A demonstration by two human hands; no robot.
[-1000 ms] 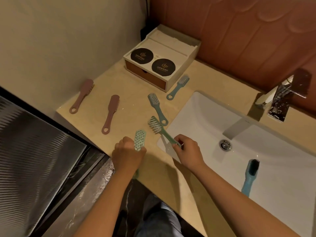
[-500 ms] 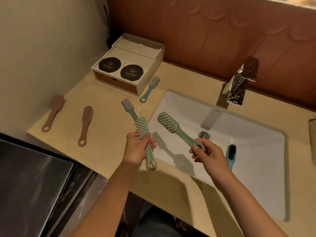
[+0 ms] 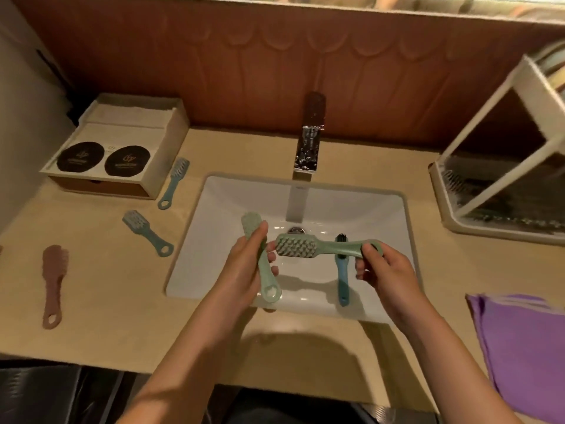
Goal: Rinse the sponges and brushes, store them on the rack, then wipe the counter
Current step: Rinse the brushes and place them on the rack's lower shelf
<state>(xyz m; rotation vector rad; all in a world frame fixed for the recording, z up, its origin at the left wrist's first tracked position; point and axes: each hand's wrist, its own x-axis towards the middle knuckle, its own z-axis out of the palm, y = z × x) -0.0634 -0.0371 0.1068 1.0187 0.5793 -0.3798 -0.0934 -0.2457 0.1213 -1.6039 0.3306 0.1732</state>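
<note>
Head — fingers (image 3: 370, 252) round green brushes (image 3: 296, 246), over sink (image 3: 367, 215)

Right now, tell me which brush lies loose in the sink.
The blue brush with black bristles, lying in the basin. The two green brushes are hand-held; the others lie on the counter.

Print on black discs (image 3: 80, 156) — illegible

The left hand (image 3: 244, 267) now holds the first green brush (image 3: 264, 270) above the sink (image 3: 214, 209); 1.0 s ago it grips this brush at the front edge of the tabletop (image 3: 122, 301). The right hand (image 3: 388, 267) has lifted the second green brush (image 3: 305, 246) off the sink's left rim. That brush is now level over the basin, its head just beside the left hand. The rack (image 3: 504, 179) and the purple cloth (image 3: 526, 347) come into view at the right edge.
</note>
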